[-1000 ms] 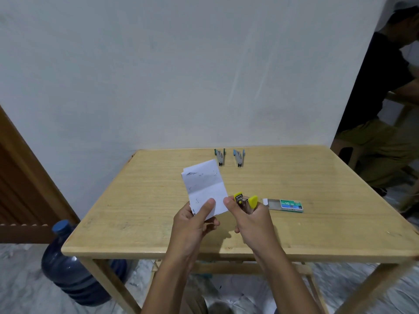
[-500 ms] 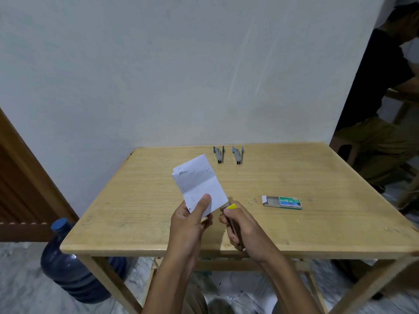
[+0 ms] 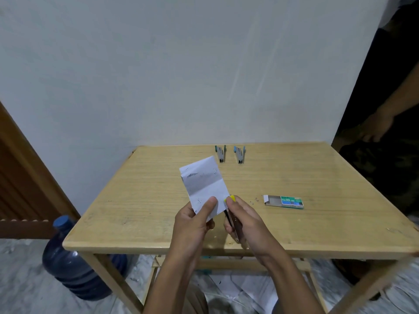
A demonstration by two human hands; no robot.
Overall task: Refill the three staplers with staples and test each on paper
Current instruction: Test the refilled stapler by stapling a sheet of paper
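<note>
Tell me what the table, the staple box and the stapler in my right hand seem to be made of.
Table: pale wood or wood laminate, smooth, slightly glossy; grain lines run along the top.
Staple box: thin printed cardboard, matte; its end flap is folded open.
Stapler in the right hand: probably shiny metal body with yellow plastic tip; fingers cover most of it.

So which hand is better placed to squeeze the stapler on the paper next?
Right. The right hand grips the yellow stapler, its nose at the edge of the paper; the left hand is busy pinching that sheet.
</note>
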